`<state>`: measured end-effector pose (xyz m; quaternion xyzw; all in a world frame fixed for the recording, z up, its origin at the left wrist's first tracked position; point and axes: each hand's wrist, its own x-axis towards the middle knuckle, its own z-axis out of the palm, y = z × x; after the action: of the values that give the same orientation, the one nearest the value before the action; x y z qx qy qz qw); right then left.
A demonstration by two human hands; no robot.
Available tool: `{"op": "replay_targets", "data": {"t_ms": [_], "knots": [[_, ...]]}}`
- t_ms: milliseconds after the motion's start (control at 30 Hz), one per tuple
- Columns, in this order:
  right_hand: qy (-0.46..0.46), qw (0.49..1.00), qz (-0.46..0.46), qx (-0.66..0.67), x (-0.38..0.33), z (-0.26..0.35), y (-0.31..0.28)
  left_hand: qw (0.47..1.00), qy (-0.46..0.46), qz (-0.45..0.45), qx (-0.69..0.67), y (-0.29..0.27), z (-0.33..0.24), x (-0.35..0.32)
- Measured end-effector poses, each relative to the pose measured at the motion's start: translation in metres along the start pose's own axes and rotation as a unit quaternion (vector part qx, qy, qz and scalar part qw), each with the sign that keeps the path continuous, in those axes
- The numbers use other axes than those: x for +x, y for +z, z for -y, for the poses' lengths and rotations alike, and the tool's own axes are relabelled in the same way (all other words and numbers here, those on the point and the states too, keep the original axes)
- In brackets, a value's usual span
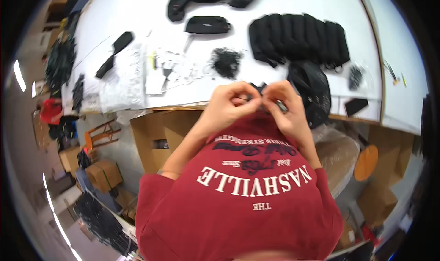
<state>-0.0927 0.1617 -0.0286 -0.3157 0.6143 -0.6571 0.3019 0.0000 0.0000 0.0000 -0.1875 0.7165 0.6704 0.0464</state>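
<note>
My left hand (228, 106) and my right hand (288, 109) meet close to my chest, by the near edge of the table. Each has thumb and fingers pinched together. Between them shows a small black piece (258, 87), mostly covered by my fingers, so its kind is unclear. A small dark, shiny bit (281, 106) pokes out of my right hand. Just right of that hand lies a black plastic bag (312, 91) at the table edge. Ahead on the table are a heap of small black parts (226, 62) and a black zippered pouch (208, 25).
A row of black pouches (298, 37) sits at the far right of the white table (174, 32). Paper scraps (176, 68) and a clear plastic bag (123, 84) lie to the left. Cardboard boxes (104, 175) and an orange stool (101, 133) stand on the floor.
</note>
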Motion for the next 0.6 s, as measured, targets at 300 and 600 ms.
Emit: {"op": "replay_targets", "data": {"t_ms": [300, 600], "knots": [[-0.019, 0.962, 0.072, 0.263, 0.020, 0.020, 0.003, 0.973, 0.172, -0.108, -0.110, 0.004, 0.050, 0.011], [-0.009, 0.869, 0.237, 0.433, 0.042, 0.019, 0.017, 0.969, 0.152, 0.008, -0.194, 0.017, 0.077, 0.010]]}}
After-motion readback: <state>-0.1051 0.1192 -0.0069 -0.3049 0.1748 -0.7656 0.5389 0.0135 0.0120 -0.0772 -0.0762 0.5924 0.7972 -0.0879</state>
